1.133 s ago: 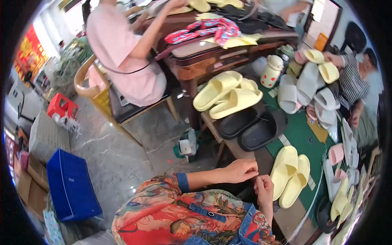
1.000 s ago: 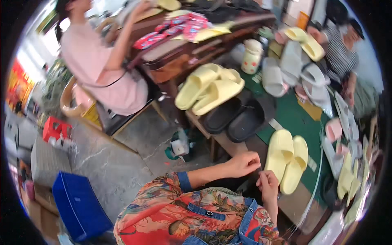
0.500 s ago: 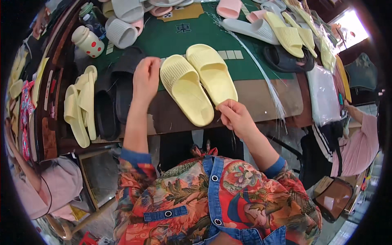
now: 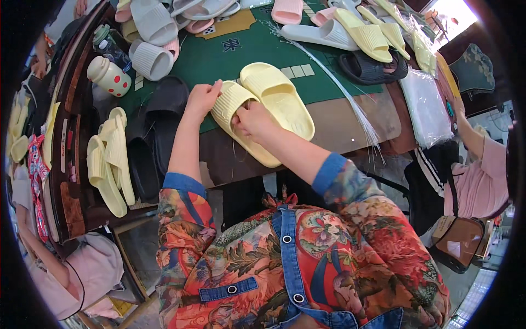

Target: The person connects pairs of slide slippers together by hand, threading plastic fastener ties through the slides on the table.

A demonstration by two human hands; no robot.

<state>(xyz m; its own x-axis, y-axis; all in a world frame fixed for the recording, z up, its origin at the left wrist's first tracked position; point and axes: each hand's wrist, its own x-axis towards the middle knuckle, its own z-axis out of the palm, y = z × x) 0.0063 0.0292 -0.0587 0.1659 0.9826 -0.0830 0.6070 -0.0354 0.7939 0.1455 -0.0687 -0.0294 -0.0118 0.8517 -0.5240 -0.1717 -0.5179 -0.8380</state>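
Two pale yellow slippers lie side by side in front of me, toes away. My left hand is closed at the outer edge of the left yellow slipper's ribbed strap. My right hand reaches across to the opening of that same strap, its fingers bent together. What they pinch, if anything, is hidden, though a thin strand hangs below them. The right yellow slipper rests untouched against the other one.
Black slippers and another yellow pair lie to my left, near a dotted white jar. Grey slippers are heaped at the far side. A bundle of white strands and clear plastic bags lie rightward. People sit on both sides.
My right hand has left the right slipper's heel and moved up and left to the left slipper's strap. My left hand has shifted slightly onto that strap's edge. The view has turned a little.
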